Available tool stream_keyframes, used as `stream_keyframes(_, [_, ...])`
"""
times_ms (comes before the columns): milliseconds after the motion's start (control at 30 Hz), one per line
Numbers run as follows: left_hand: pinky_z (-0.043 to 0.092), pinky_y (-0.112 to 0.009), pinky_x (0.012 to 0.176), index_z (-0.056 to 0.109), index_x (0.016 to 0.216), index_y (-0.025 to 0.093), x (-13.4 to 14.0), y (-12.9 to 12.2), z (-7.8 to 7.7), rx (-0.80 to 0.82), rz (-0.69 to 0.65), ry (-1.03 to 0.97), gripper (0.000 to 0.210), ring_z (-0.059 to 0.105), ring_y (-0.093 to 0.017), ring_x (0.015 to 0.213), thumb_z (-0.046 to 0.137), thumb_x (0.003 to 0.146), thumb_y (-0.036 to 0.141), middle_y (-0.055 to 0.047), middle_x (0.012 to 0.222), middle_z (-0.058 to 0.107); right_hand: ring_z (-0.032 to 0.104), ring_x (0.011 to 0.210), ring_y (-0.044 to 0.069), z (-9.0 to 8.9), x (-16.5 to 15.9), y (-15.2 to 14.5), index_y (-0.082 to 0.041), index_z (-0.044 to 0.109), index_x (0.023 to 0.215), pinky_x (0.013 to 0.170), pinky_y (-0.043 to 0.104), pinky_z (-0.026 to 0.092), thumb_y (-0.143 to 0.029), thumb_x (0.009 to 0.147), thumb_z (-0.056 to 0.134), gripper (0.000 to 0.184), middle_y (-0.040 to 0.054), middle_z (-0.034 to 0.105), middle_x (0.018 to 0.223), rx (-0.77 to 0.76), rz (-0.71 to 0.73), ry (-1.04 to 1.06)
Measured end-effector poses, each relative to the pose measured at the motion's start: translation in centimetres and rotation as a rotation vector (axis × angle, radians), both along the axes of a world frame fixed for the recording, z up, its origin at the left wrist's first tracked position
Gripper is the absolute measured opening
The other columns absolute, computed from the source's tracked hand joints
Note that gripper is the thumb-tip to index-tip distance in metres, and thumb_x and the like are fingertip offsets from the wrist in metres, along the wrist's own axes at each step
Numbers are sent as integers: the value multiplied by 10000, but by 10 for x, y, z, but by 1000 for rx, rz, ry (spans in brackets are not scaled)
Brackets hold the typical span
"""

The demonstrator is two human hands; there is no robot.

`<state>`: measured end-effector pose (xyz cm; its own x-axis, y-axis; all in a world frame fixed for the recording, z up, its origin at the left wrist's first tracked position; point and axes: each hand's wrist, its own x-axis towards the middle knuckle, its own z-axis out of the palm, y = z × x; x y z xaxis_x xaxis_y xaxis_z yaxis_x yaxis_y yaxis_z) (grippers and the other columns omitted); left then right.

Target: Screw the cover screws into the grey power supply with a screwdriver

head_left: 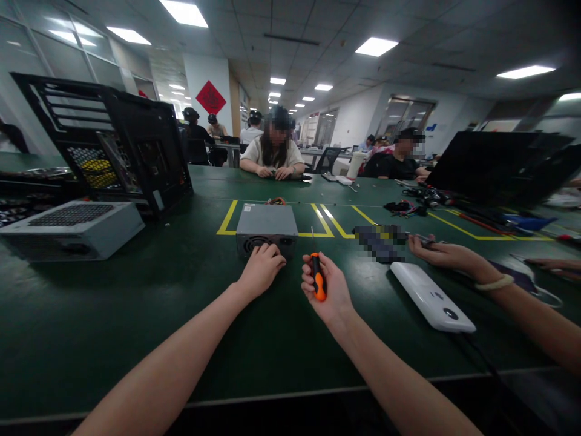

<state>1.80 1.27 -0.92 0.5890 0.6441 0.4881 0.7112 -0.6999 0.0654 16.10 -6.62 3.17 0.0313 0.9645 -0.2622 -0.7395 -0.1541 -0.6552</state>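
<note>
A: OK, what's being held?

B: Right hand (333, 293) has its fingers wrapped round a screwdriver (319, 283), tip pointing away. Left hand (259, 272) has curled fingers against the front of a power supply (267, 219). Looks like contact, but honestly can't tell from here if they're gripping.

A: How do they look?

B: Supply's a boxy gray metal thing, round fan grille on the near side, small pale label up top, wires (276, 201) behind. Driver's handle is orange and black.

A: And around it?

B: Green desk (204, 357), yellow lines (226, 221) flanking the box. Black PC case (136, 121) left, white device (431, 297) right. Bright ceiling lights (376, 46), people seated further back.
</note>
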Motion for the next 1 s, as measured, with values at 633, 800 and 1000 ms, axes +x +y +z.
stream_keyframes(633, [416, -270, 683, 513, 803, 169, -7, 11, 3, -602, -149, -749, 91, 551, -130, 723, 542, 758, 243, -2, 766, 570, 382, 409, 46, -5, -4, 0, -129, 567, 737, 350, 148, 278, -376, 791, 456, 277, -21, 466, 528, 66, 167, -72])
stream_keyframes(800, [430, -234, 680, 556, 808, 141, -14, 9, 15, -926, -239, -1203, 197, 566, -103, 716, 651, 677, 253, -9, 753, 601, 378, 396, 41, -5, -8, -3, -121, 568, 723, 345, 146, 267, -392, 789, 458, 300, -21, 460, 517, 99, 347, -145])
stream_keyframes(1000, [458, -177, 661, 601, 826, 133, -22, 11, 23, -1134, -339, -1499, 183, 570, -64, 693, 672, 661, 166, -10, 772, 611, 368, 358, 29, -2, -12, -6, -115, 565, 715, 331, 132, 239, -381, 801, 436, 308, -28, 450, 487, 58, 511, -199])
